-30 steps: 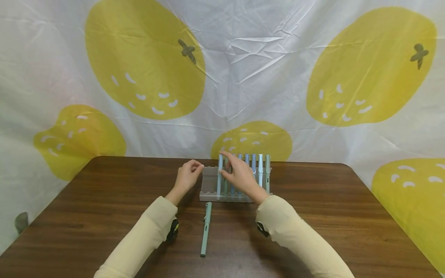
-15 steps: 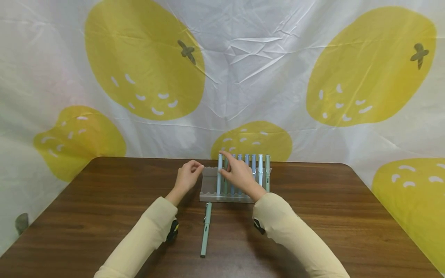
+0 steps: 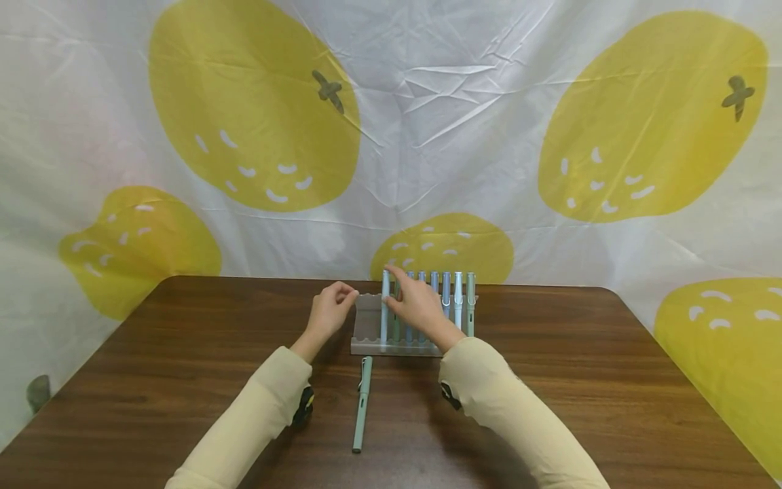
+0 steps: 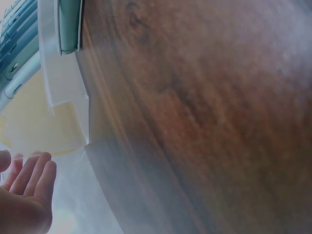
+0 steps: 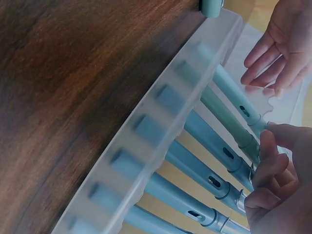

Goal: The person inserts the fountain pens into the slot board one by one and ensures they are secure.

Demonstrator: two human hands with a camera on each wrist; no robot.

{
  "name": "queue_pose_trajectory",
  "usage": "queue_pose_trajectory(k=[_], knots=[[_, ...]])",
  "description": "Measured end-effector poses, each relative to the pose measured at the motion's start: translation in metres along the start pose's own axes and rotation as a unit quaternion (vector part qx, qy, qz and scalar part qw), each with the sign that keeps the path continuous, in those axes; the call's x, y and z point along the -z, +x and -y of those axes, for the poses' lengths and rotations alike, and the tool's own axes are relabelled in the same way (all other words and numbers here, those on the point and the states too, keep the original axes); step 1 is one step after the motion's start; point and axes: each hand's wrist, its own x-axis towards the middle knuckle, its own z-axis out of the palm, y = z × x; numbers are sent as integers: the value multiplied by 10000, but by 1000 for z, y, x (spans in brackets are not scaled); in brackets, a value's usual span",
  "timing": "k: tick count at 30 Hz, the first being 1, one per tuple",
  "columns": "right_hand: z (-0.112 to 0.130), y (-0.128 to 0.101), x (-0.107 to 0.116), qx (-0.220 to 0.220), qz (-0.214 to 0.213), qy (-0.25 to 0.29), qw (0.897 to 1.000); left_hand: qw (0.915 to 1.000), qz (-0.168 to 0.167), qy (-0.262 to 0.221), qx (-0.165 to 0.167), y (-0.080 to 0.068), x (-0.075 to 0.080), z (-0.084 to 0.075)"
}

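Note:
A clear pen rack [image 3: 368, 316] stands toward the back of the table, with a row of pens upright in its slots. My right hand [image 3: 420, 307] holds the upper part of the leftmost pen, a light blue one [image 3: 384, 322], between thumb and index finger; in the right wrist view the pen's [image 5: 235, 92] lower end sits behind the rack's front lip. With thumb and fingertips my left hand [image 3: 330, 309] pinches the rack's upper left corner, as the right wrist view of that hand [image 5: 287, 53] shows. A green capped pen [image 3: 362, 407] lies on the table before the rack.
Several blue and green pens, among them a green pen [image 3: 470, 305] at the right end, fill the rack's slots right of the light blue one. Behind the wooden table [image 3: 550, 380] hangs a white cloth [image 3: 452, 156] printed with lemons.
My right hand and the light blue pen's top have shifted slightly left, and the right forearm has swung left too. The left hand, rack and lying green pen have stayed put.

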Motion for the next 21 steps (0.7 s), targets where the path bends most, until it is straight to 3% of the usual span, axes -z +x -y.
queue_pose_trajectory(k=[12,21], knots=[[0,-2,0,29,-57,49,10000,10000,5,-34,-20,-1,0,0],[0,-8,-3,485,-672,341,9960,9997,86,-190,144,2,1,2]])
